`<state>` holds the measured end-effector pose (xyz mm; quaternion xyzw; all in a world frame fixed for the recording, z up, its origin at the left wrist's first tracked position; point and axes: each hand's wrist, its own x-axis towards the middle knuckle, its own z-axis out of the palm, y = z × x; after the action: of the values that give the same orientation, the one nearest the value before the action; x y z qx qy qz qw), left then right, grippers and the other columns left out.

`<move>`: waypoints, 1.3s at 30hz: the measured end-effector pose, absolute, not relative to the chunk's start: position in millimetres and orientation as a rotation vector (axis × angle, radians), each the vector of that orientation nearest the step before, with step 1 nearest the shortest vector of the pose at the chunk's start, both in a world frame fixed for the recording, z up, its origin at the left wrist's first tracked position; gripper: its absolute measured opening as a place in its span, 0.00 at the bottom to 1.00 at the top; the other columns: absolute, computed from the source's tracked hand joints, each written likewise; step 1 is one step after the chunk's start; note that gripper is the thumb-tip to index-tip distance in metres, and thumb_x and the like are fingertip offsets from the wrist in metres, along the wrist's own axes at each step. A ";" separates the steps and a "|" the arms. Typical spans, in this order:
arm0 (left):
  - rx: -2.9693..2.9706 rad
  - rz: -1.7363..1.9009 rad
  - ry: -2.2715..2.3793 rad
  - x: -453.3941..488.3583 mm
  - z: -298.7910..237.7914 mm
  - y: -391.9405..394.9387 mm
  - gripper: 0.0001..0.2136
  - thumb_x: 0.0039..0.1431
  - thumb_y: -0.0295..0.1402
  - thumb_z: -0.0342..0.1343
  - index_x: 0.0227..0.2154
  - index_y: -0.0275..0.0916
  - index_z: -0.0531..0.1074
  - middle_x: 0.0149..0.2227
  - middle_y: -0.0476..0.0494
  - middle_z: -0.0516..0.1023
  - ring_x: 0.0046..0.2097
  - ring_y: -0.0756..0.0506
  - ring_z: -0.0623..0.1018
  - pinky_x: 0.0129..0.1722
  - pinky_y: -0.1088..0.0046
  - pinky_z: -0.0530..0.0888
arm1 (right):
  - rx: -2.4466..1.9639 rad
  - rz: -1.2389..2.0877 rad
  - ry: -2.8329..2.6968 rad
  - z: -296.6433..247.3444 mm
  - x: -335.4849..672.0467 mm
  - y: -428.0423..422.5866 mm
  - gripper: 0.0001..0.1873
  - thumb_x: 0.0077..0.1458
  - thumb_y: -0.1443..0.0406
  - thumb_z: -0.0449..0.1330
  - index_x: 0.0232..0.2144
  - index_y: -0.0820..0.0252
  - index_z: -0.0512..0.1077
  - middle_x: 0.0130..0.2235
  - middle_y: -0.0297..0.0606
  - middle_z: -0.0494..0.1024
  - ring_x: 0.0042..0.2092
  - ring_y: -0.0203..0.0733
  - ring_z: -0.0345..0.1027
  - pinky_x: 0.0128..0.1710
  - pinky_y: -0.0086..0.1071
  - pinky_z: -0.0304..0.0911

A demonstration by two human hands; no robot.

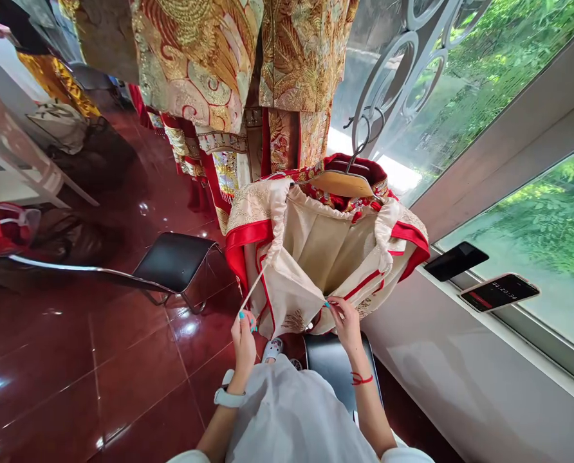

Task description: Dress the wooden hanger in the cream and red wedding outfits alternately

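Note:
A cream garment with red trim and gold embroidery (299,280) hangs in front of me from a wooden hanger (342,183). Its gathered waistband gapes in the middle, showing the plain cream lining. My left hand (244,334) pinches a thin cream drawstring (253,289), which runs taut up to the garment's left gathered edge. At the middle of the opening, my right hand (345,321) is closed on the garment's front edge, drawing the cloth into a point. Whether a second string lies in those fingers is hidden.
Embroidered gold and red garments (200,64) hang behind. A black chair (175,260) stands to the left, and a black seat (338,363) is below my right hand. Two phones (499,292) lie on the window ledge at right. Another person (21,32) stands at upper left.

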<state>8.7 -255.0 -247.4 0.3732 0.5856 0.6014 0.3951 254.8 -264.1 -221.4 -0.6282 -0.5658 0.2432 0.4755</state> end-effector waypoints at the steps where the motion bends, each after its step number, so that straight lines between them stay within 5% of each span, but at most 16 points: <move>1: 0.922 1.497 1.497 8.8 -253.6 -254.7 0.30 0.58 0.66 0.44 0.20 0.42 0.58 0.19 0.54 0.59 0.22 0.51 0.61 0.23 0.75 0.63 | -1.523 0.598 -1.368 -223.5 253.9 -265.1 0.18 0.63 0.52 0.55 0.36 0.58 0.77 0.36 0.45 0.82 0.39 0.47 0.76 0.41 0.40 0.70; 4: 0.927 1.199 1.486 25.0 -268.3 -256.4 0.28 0.56 0.64 0.46 0.21 0.42 0.62 0.20 0.51 0.64 0.24 0.49 0.65 0.25 0.73 0.66 | -1.495 0.637 -1.340 -225.7 253.2 -267.4 0.19 0.64 0.51 0.54 0.34 0.58 0.76 0.33 0.43 0.81 0.36 0.45 0.74 0.38 0.38 0.69; 8: 1.221 0.780 1.349 57.3 -260.0 -265.2 0.11 0.57 0.43 0.57 0.32 0.40 0.71 0.32 0.46 0.77 0.34 0.46 0.76 0.38 0.68 0.74 | -1.468 0.699 -1.361 -220.5 252.0 -267.7 0.17 0.62 0.52 0.57 0.35 0.58 0.76 0.33 0.41 0.80 0.35 0.43 0.74 0.38 0.36 0.70; 13: 1.588 0.802 1.132 89.7 -217.2 -258.2 0.10 0.59 0.29 0.52 0.44 0.41 0.70 0.41 0.45 0.79 0.42 0.46 0.78 0.46 0.67 0.74 | -1.481 0.690 -1.378 -213.0 247.2 -269.3 0.12 0.58 0.56 0.62 0.36 0.59 0.76 0.36 0.42 0.81 0.35 0.44 0.76 0.40 0.37 0.74; 19: 1.918 0.620 1.332 109.1 -209.6 -237.8 0.10 0.54 0.26 0.59 0.40 0.39 0.72 0.38 0.43 0.81 0.42 0.41 0.80 0.43 0.66 0.75 | -1.562 0.611 -1.580 -200.0 253.6 -276.4 0.16 0.63 0.62 0.51 0.37 0.57 0.79 0.34 0.42 0.82 0.34 0.45 0.77 0.35 0.34 0.72; 26: 2.271 0.482 1.275 111.7 -212.0 -233.4 0.06 0.64 0.28 0.55 0.40 0.37 0.76 0.39 0.39 0.83 0.42 0.39 0.82 0.46 0.62 0.74 | -1.642 0.540 -1.583 -194.4 246.2 -278.0 0.15 0.63 0.64 0.50 0.41 0.58 0.76 0.37 0.43 0.80 0.37 0.45 0.75 0.37 0.36 0.71; 39: 2.118 0.608 1.408 112.0 -218.5 -240.8 0.07 0.62 0.24 0.54 0.32 0.39 0.75 0.31 0.42 0.82 0.36 0.40 0.80 0.40 0.65 0.73 | -1.684 0.355 -1.373 -213.6 227.7 -275.4 0.16 0.65 0.53 0.54 0.31 0.55 0.72 0.33 0.38 0.75 0.29 0.40 0.66 0.32 0.33 0.62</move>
<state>112.0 -240.8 -218.5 0.7821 0.5200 0.2244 0.2600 227.7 -275.4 -213.6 -0.6820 -0.5559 0.1437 0.4530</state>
